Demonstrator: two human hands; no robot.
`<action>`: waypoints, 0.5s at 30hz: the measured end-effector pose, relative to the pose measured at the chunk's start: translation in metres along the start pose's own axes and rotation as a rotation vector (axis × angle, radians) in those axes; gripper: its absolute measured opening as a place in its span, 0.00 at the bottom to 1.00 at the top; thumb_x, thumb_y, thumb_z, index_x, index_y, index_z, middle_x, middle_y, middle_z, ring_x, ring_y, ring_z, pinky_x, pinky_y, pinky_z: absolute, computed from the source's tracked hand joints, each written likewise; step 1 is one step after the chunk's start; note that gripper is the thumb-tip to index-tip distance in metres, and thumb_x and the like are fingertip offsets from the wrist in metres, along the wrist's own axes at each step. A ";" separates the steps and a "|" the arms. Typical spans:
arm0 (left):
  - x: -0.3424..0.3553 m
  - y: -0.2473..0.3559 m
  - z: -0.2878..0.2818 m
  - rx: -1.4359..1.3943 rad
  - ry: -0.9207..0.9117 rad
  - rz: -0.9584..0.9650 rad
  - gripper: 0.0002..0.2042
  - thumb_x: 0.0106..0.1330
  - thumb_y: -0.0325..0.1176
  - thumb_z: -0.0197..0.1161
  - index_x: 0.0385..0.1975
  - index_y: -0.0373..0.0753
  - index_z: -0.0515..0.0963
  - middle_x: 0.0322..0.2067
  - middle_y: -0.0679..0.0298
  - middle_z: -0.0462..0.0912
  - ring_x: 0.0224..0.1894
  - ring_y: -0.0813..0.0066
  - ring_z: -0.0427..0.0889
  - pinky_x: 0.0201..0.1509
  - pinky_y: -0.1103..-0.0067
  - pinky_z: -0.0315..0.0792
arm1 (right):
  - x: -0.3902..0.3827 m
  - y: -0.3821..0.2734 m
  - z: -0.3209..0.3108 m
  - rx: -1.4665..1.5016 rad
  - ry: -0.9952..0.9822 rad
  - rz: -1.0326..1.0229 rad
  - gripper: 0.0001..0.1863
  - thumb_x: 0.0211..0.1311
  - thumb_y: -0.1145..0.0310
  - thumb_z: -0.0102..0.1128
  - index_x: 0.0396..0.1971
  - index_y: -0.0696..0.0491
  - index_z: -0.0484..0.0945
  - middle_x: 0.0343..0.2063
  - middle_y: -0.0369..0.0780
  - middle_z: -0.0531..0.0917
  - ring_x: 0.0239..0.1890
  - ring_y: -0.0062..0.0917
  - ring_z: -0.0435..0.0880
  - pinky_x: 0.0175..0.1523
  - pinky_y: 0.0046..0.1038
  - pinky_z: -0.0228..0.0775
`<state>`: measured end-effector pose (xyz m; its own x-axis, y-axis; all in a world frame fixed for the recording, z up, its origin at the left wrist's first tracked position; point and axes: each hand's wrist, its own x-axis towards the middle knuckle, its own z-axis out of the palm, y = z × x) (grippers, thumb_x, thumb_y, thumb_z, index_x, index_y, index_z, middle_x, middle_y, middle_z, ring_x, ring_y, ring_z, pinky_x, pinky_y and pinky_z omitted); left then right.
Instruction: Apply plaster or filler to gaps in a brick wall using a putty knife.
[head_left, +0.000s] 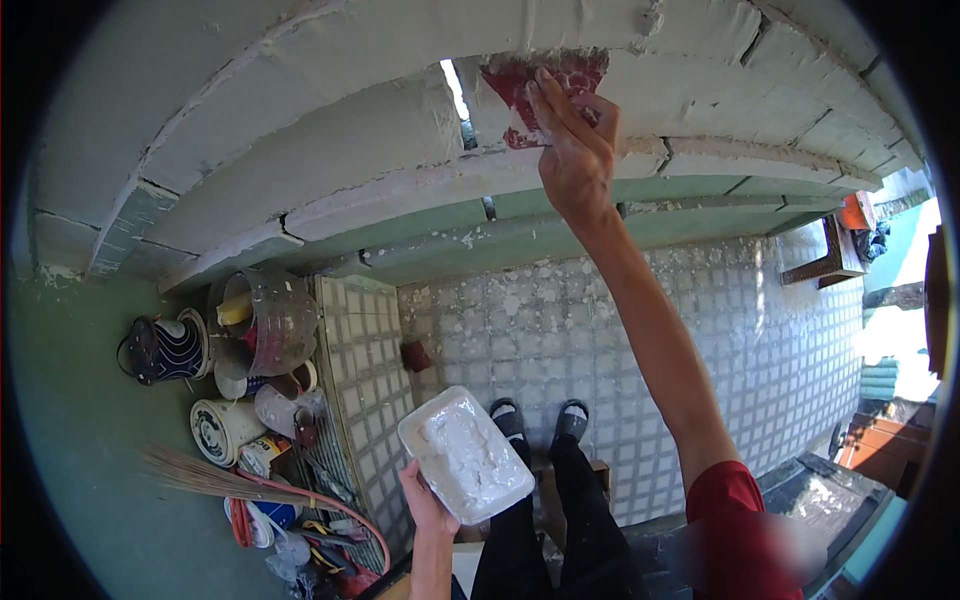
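My right hand (580, 145), arm stretched up, grips a red putty spreader (512, 88) smeared with white. The spreader's wide edge lies against the pale block wall (380, 125), just right of a narrow gap (458, 95) where bright light shows. Lower down, my left hand (428, 507) holds a white rectangular tray (408, 432) by its side, fingers partly hidden beneath it. Glossy white putty (465, 455) fills much of the tray.
Paint buckets (220, 430), a clear plastic tub (280, 320) and a straw broom (200, 475) crowd the left side beside a tiled step (360, 350). Spattered floor tiles (500, 310) lie below. A small brown bench (835, 255) stands at the far right.
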<state>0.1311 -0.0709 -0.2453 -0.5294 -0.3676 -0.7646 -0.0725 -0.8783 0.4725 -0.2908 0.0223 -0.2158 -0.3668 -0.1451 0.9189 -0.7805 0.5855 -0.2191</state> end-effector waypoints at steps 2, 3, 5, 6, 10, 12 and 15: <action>-0.001 -0.002 -0.001 -0.003 0.001 -0.001 0.27 0.66 0.49 0.43 0.57 0.37 0.68 0.54 0.59 0.75 0.55 0.60 0.75 0.61 0.64 0.68 | -0.017 0.012 0.006 -0.017 -0.088 0.024 0.25 0.40 0.83 0.55 0.44 0.53 0.83 0.51 0.31 0.81 0.43 0.29 0.71 0.49 0.30 0.64; -0.001 -0.001 -0.003 -0.004 0.007 0.001 0.27 0.66 0.49 0.43 0.57 0.37 0.68 0.53 0.59 0.75 0.55 0.60 0.75 0.61 0.64 0.68 | -0.033 0.015 0.010 -0.018 -0.087 0.025 0.25 0.40 0.83 0.55 0.44 0.53 0.83 0.51 0.31 0.81 0.43 0.29 0.71 0.49 0.30 0.64; -0.005 -0.001 -0.003 0.003 0.004 -0.002 0.27 0.66 0.49 0.43 0.57 0.37 0.68 0.53 0.59 0.75 0.55 0.60 0.75 0.61 0.64 0.68 | -0.061 0.013 0.008 -0.009 -0.184 0.056 0.25 0.40 0.83 0.56 0.44 0.53 0.83 0.51 0.31 0.81 0.43 0.29 0.71 0.49 0.30 0.64; -0.005 0.000 -0.004 0.010 -0.003 -0.002 0.27 0.66 0.49 0.43 0.57 0.37 0.67 0.53 0.59 0.75 0.54 0.60 0.75 0.61 0.64 0.68 | -0.065 0.007 0.001 -0.006 -0.182 0.059 0.25 0.40 0.83 0.56 0.44 0.53 0.83 0.51 0.31 0.81 0.43 0.29 0.71 0.49 0.30 0.64; -0.011 0.001 -0.010 -0.004 -0.006 0.000 0.27 0.65 0.49 0.43 0.57 0.37 0.67 0.54 0.59 0.75 0.55 0.60 0.75 0.61 0.64 0.68 | -0.032 -0.021 -0.018 0.069 -0.104 0.034 0.25 0.40 0.83 0.56 0.44 0.53 0.83 0.51 0.31 0.82 0.43 0.29 0.71 0.48 0.30 0.64; -0.012 0.000 -0.009 -0.010 -0.017 0.017 0.27 0.65 0.50 0.46 0.59 0.38 0.67 0.54 0.58 0.75 0.54 0.59 0.76 0.60 0.65 0.70 | -0.009 -0.028 -0.009 0.115 -0.025 -0.002 0.25 0.40 0.83 0.56 0.44 0.53 0.83 0.50 0.31 0.82 0.43 0.29 0.71 0.48 0.29 0.64; -0.011 -0.005 -0.010 -0.024 0.010 0.024 0.27 0.65 0.49 0.46 0.59 0.38 0.68 0.53 0.58 0.76 0.54 0.60 0.76 0.59 0.65 0.70 | 0.004 -0.017 0.014 0.056 0.046 -0.087 0.25 0.40 0.83 0.55 0.43 0.54 0.83 0.50 0.32 0.82 0.42 0.29 0.71 0.48 0.30 0.65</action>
<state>0.1454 -0.0659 -0.2438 -0.5226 -0.3911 -0.7576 -0.0397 -0.8764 0.4799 -0.2863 0.0005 -0.2129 -0.2737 -0.1557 0.9491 -0.8357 0.5270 -0.1545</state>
